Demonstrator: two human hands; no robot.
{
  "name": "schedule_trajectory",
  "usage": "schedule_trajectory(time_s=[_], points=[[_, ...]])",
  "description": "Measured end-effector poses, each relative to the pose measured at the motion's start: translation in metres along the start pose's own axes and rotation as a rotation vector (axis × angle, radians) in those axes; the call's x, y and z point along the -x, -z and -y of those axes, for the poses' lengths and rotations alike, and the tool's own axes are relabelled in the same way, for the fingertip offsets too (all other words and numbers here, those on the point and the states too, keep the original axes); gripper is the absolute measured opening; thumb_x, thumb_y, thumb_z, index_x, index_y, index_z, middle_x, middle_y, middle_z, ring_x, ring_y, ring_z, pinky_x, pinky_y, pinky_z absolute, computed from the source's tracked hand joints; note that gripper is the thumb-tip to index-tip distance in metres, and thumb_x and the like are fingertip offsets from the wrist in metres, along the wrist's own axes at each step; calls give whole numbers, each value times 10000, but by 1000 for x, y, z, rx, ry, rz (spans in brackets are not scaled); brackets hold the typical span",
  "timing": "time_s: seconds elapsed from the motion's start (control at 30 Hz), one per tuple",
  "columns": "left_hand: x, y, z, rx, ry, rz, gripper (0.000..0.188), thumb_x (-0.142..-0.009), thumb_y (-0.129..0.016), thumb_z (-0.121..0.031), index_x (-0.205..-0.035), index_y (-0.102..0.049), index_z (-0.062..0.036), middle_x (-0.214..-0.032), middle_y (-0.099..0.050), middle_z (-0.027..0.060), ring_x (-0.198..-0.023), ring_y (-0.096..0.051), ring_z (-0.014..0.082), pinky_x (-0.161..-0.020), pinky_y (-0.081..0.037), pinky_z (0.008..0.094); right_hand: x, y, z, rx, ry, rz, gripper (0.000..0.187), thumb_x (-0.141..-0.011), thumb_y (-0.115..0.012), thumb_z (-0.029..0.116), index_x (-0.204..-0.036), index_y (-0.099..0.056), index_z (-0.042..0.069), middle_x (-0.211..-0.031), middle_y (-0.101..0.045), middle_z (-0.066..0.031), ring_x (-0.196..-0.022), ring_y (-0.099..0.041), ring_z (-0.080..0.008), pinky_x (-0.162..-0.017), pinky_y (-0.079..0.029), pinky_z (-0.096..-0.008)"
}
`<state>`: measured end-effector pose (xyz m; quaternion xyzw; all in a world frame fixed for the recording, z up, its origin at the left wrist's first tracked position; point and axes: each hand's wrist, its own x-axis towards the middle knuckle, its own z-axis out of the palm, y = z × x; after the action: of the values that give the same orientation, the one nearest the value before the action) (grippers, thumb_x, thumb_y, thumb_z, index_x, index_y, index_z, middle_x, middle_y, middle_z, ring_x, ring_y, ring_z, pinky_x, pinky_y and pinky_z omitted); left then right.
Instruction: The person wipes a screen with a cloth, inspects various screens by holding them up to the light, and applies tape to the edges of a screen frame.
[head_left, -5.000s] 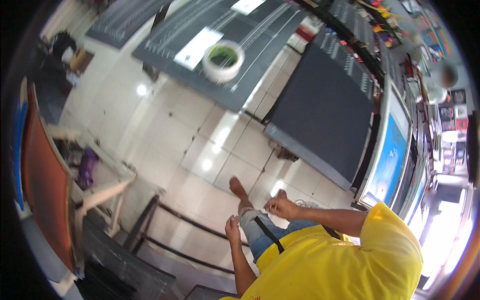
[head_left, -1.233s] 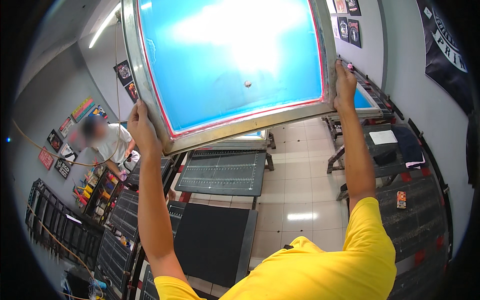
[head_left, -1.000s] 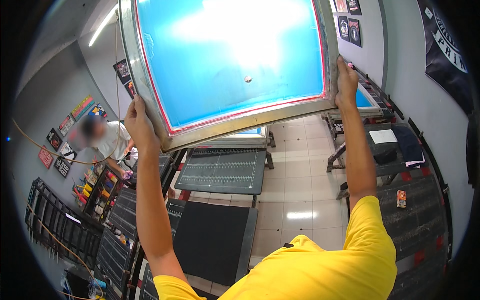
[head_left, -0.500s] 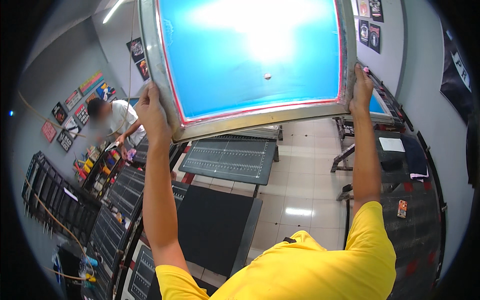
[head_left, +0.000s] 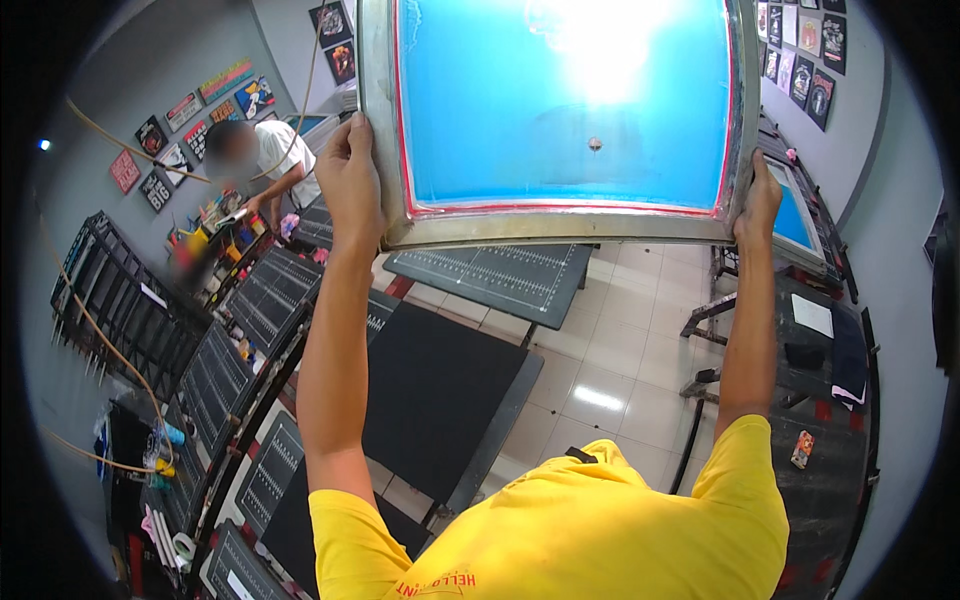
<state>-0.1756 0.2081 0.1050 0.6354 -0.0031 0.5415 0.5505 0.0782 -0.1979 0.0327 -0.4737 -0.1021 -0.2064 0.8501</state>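
Both my arms reach up and hold a screen printing frame in front of me. Its metal border surrounds a blue mesh edged with red tape, and bright light glares through the upper part. A small round mark shows low on the mesh. My left hand grips the left side of the frame near its lower corner. On the opposite side, my right hand is closed round the lower right edge. The frame's top runs out of the picture.
Below the frame stands a pallet covered in black cloth, with a gridded pallet beyond it. Several more line the left. A person in white works at the far left. On the right is a dark bench; a black rack stands left.
My view has turned left, so the room has shifted rightward in the picture. The frame now sits more level, still in both hands. The person at the left has moved little.
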Motion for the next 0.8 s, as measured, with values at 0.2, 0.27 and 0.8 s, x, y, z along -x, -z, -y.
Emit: schedule_trajectory(time_s=[0.2, 0.27, 0.8], points=[[40, 16, 2, -195, 4, -87, 390, -1009, -520, -249, -1148, -603, 106, -968, -646, 83, -851, -562, 103, -766, -456, 242, 18, 19, -33, 42, -86, 31, 349, -984, -557, 279, -1133, -647, -24, -1015, -678, -58, -863, -630, -136, -754, -504, -296], [63, 37, 25, -248, 78, -80, 375, -1009, -509, -229, -1145, -606, 107, -963, -643, 79, -871, -552, 109, -783, -451, 255, 42, 30, -58, 121, -127, 0, 354, -988, -533, 281, -1150, -625, -20, -1029, -646, -63, -935, -592, -169, -840, -471, -338], [269, 202, 106, -385, 597, -93, 375, -1022, -501, -270, -1103, -598, 83, -1017, -625, 85, -906, -556, 145, -826, -443, 280, 263, 125, -149, 558, -365, 100, 365, -930, -553, 243, -676, -516, -16, -546, -421, -20, -547, -381, -102, -516, -348, -331]])
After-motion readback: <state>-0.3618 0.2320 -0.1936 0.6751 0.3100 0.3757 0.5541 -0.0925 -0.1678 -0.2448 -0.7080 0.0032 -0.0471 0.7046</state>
